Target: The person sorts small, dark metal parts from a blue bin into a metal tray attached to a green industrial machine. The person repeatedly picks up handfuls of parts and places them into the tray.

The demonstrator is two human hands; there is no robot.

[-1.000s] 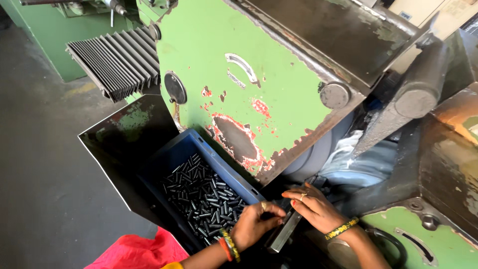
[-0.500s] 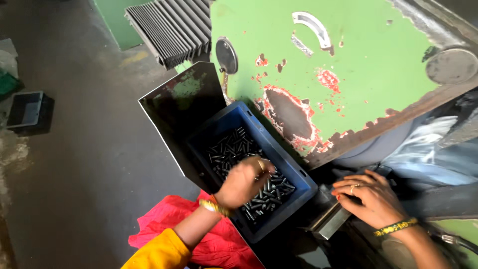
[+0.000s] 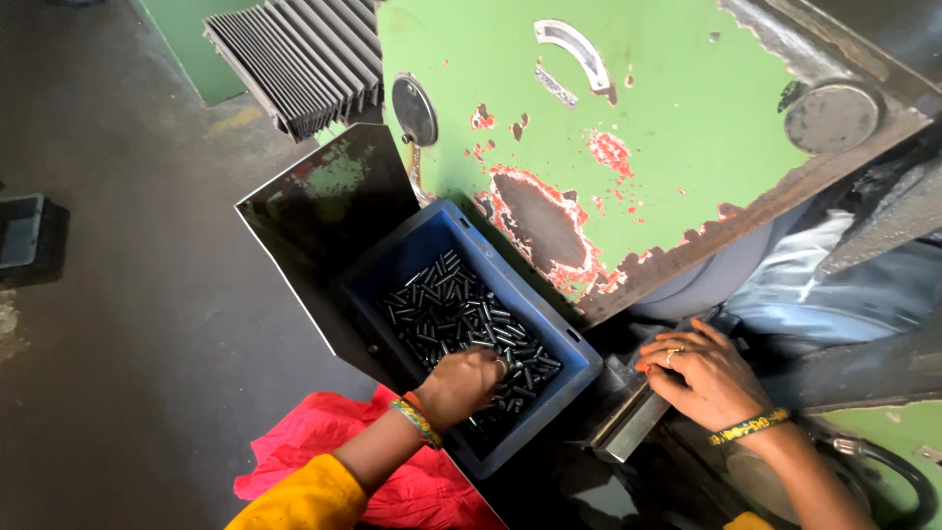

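Many dark pins (image 3: 461, 319) are lying in a blue bin (image 3: 554, 339) on grey floor (image 3: 128, 324) beside a green machine (image 3: 677, 137); left hand (image 3: 461, 385) is clenching pins, right hand (image 3: 702, 373) is resting spread on a metal rail (image 3: 628, 427).

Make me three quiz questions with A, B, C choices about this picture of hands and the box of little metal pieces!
1. Where is the left hand?
A. in the blue crate
B. on the floor
C. on the black bellows

2. What colour is the machine panel?
A. yellow
B. green
C. white

3. What is the right hand doing?
A. waving in the air
B. holding a cup
C. resting on a metal channel

Answers: 1 A, its fingers reach among the small metal pins. 2 B, green with rusty chipped patches. 3 C, the fingers lie on it.
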